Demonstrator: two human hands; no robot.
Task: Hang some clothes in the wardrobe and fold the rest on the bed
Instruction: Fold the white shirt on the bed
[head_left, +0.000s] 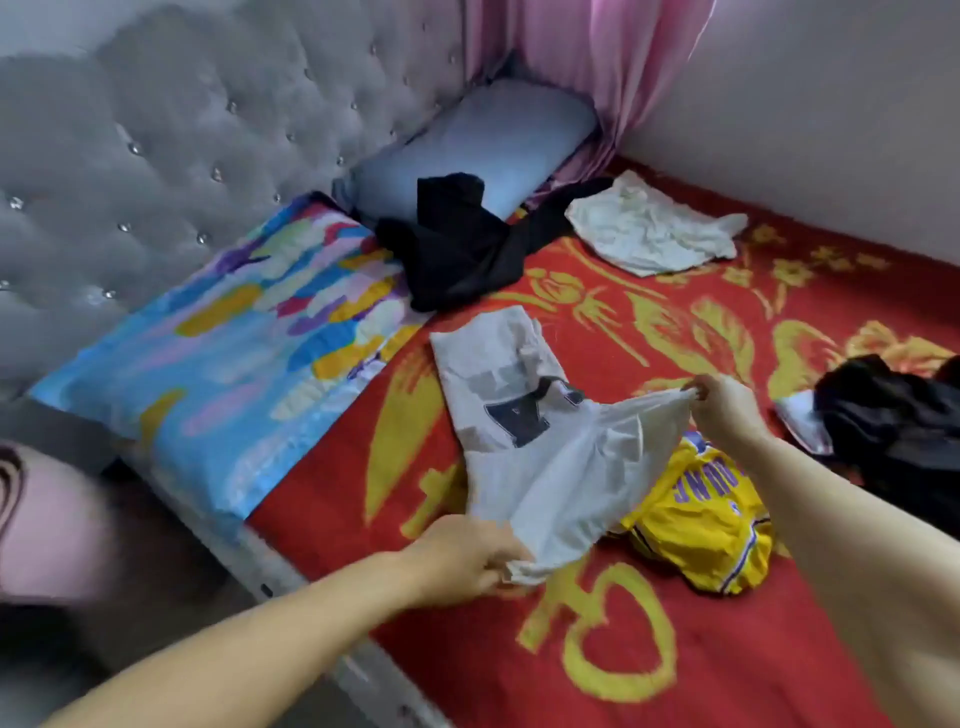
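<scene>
White cotton, printed with a dark letter, is the T-shirt (524, 410) mid-fold at the centre of the red-and-gold blanket (467, 649). The left hand (462, 564) pinches its near edge; the right hand (724, 402) pinches the far edge, lifted. The fold would likely go best with that edge kept taut and laid squarely over the flat half. Just right of the shirt lies a yellow jersey (701, 525); beyond it a black garment (457, 249), a colourful pillow (223, 338) and a grey tufted headboard (156, 130).
</scene>
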